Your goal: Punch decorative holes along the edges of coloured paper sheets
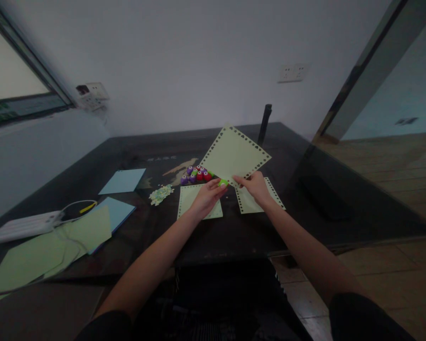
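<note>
- far left on the dark glossy table (234, 237): loose pale green paper sheets (39, 255), light blue sheets (122, 181), a white power strip (24, 226).
- the left hand (209, 195) is closed round a small green paper punch (223, 182) at the sheet's lower corner; seat it squarely on the edge.
- the right hand (254, 185) pinches the raised pale green square sheet with punched border (234, 154); hold it taut, level, clear of the coloured punches (198, 174).
</note>
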Tool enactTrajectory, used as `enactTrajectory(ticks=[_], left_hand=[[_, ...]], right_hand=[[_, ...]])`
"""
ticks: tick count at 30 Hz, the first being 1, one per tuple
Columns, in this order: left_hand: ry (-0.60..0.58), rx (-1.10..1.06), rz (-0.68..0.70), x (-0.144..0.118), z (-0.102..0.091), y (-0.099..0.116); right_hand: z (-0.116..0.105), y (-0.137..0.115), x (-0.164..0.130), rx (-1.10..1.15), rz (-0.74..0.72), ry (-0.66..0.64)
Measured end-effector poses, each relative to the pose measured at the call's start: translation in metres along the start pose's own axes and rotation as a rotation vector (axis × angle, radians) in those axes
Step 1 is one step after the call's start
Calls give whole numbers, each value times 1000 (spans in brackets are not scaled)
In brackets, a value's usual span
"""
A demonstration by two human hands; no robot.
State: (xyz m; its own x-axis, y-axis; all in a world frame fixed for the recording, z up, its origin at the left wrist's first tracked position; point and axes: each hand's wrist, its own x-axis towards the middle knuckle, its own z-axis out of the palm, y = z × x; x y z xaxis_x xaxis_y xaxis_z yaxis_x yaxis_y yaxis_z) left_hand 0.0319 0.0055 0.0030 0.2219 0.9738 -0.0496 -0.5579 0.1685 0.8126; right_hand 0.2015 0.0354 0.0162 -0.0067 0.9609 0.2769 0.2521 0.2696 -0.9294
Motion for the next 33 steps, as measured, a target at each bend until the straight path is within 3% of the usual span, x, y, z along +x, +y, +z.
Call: enactTrajectory(ticks=[9,15,33], left_hand=[[36,147,-29,0,-4,0],[45,89,-10,3,-5,-3],[23,193,43,0,-1,-3]], right_hand=[[1,-3,-2,-62,-41,-102],[-1,-2,-1,-108,-37,-118],[3,4,-1,-112,-28,-128]])
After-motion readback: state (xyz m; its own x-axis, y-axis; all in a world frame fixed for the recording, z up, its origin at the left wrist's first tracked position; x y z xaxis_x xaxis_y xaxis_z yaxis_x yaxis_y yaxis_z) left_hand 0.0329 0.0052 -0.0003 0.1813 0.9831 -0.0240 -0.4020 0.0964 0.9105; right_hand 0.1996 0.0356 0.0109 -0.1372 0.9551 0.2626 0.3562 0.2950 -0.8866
